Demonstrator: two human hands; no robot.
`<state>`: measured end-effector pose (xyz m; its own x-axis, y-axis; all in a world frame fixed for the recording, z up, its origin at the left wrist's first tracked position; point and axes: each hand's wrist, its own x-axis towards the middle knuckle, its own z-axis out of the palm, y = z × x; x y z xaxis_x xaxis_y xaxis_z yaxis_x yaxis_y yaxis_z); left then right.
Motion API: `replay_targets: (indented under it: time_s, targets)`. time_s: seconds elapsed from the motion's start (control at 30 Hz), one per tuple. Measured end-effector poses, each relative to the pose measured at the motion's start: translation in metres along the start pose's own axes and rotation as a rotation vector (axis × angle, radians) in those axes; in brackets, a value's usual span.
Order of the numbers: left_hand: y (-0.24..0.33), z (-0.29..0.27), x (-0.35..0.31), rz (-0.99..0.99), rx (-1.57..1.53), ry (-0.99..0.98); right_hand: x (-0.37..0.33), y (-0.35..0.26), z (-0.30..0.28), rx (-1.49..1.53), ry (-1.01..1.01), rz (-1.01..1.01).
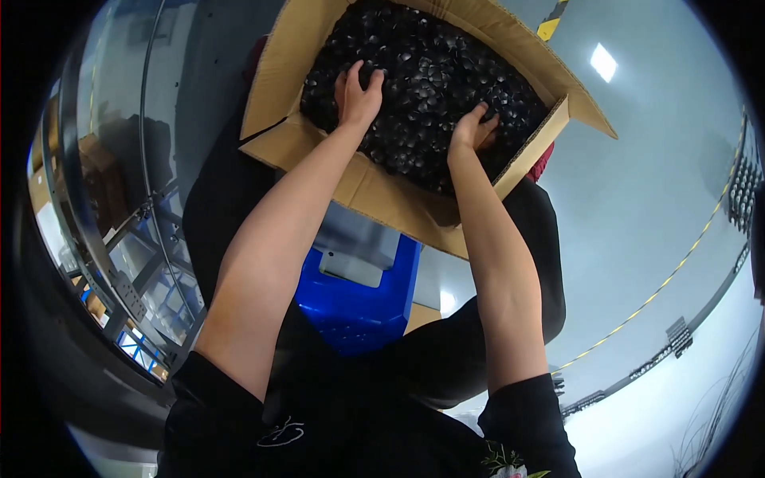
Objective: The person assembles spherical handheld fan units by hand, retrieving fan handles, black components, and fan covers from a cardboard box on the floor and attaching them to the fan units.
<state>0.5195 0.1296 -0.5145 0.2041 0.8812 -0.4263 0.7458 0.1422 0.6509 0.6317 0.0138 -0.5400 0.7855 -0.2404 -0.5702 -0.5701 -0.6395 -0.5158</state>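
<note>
Reaches both bare forearms up from the lower edge into an open cardboard box (pixel 366 187) full of small black pieces (pixel 422 92). Extends left forearm (pixel 279 215) on a slant, up and rightward. Holds left hand (pixel 362 102) over the left part of the heap, thumb and fingers parted and curved, tips in among the pieces. Cannot tell about any pieces pinched there. Extends right forearm (pixel 500 255) up and slightly leftward. Bends right hand (pixel 472 127) over the right part of the heap, near the box's right wall, fingers curled and partly hidden. Cannot tell loose from closed on pieces. Sets hands well apart, left one a bit farther forward. Note flaps splayed outward, near one sloping toward the body. Wears short black sleeves (pixel 215 390) and black trousers (pixel 546 231), legs spread to either side. See a blue plastic object (pixel 358 319) with a grey part, lower than the box, between the legs. To the right, see smooth grey floor (pixel 629 183), a bright patch (pixel 603 62) and a curving yellow-and-black line (pixel 661 288). To the left, see a metal rack (pixel 145 209) and a brown carton (pixel 97 167).
</note>
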Motion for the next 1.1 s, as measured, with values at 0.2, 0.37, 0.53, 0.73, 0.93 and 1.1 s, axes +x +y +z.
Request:
replay_targets:
  time_s: [0.2,0.37,0.53,0.73,0.93,1.1]
  targets:
    - [-0.018,0.043,0.027,-0.005,-0.141,-0.094,-0.006,-0.003,0.024,-0.034,-0.048,-0.026]
    - [-0.004,0.056,0.012,-0.090,-0.177,-0.153,-0.028,-0.012,0.038,0.178,-0.199,-0.071]
    - [0.012,0.037,-0.004,-0.217,-0.303,-0.140,-0.045,-0.004,0.051,0.359,-0.306,-0.245]
    - [0.030,0.005,-0.025,-0.236,-0.341,-0.166,-0.074,-0.012,0.029,0.541,-0.403,-0.341]
    - [0.073,-0.018,-0.062,0.084,-0.628,-0.008,-0.109,-0.047,-0.018,0.679,-0.362,-0.405]
    - [0.109,-0.038,-0.092,0.197,-0.640,-0.011,-0.128,-0.074,-0.062,0.713,-0.361,-0.561]
